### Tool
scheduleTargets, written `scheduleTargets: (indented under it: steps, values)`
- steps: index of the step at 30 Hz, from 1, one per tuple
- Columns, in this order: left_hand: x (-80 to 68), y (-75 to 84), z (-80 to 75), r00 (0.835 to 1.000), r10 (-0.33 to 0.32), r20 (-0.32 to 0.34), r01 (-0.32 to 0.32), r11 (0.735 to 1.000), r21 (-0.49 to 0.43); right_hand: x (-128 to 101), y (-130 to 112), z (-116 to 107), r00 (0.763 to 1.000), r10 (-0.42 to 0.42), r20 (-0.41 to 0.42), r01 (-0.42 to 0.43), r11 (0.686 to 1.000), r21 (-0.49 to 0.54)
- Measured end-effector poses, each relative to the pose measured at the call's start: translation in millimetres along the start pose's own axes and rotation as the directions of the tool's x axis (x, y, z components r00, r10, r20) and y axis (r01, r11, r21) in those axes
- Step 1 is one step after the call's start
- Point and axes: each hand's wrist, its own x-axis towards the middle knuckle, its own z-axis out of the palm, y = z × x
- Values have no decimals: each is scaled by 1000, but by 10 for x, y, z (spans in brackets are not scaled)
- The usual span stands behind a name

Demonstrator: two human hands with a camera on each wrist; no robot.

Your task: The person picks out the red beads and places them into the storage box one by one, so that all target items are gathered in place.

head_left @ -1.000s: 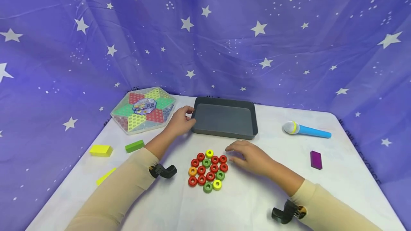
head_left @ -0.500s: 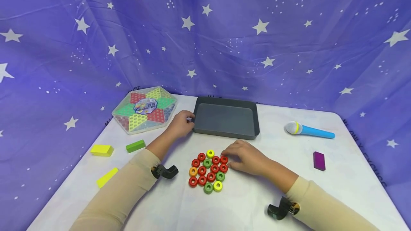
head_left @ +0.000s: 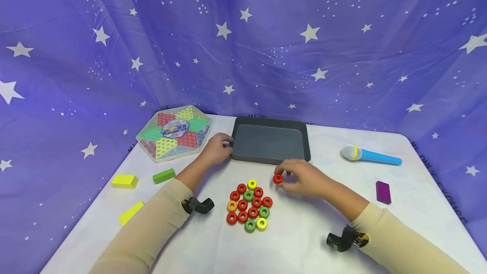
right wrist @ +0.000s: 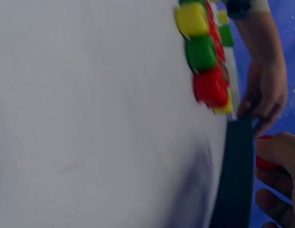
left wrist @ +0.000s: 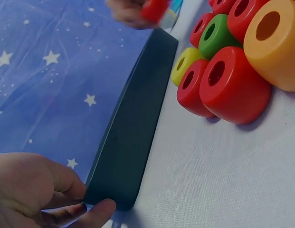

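A dark grey tray (head_left: 272,141) lies at the back middle of the table. At its left end my left hand (head_left: 217,149) grips the wall, with a fingertip against the corner in the left wrist view. My right hand (head_left: 304,176) pinches a red ring-shaped bead (head_left: 278,179) between thumb and fingers, in front of the tray's near right side. Partly hidden by the fingers, that red bead (right wrist: 265,159) also shows in the right wrist view. A cluster of red, green, yellow and orange ring beads (head_left: 242,204) sits on the cloth in front of the tray.
A Chinese checkers box (head_left: 175,132) lies at the back left. Near it are a green block (head_left: 164,176) and yellow blocks (head_left: 125,181). A toy microphone (head_left: 370,155) and a purple block (head_left: 383,192) lie on the right. A starry purple curtain (head_left: 266,45) hangs behind.
My right hand has reached the bead cluster, taken a red bead from its upper right and drawn it up and right toward the tray. The left hand stays at the tray's left end.
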Motion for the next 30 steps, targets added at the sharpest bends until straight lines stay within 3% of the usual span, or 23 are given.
scheduleTargets:
  steps: [6, 10, 14, 23, 27, 30]
  values:
    - [-6, -36, 31, 1000, -9, -16, 9, 1000, -25, 216, 274, -444, 991, 125, -55, -127, 992, -25]
    - [13, -19, 37, 1000, -1, -16, 1, 1000, -30, 383, 446, -712, 960, 268, -79, -270, 963, -4]
    - [32, 6, 45, 1000, -2, -11, 1, 999, -40, 522, 610, -841, 938, 330, -104, -332, 943, -8]
    - [55, -7, 52, 1000, -15, -8, 15, 998, -59, 751, 932, -743, 900, 409, -150, -423, 902, -81]
    - [52, -24, 53, 1000, -28, -10, 27, 998, -65, 822, 1057, -596, 889, 431, -157, -456, 867, -200]
    - [45, -42, 57, 999, -41, -13, 40, 997, -68, 852, 1124, -481, 903, 407, -136, -429, 838, -337]
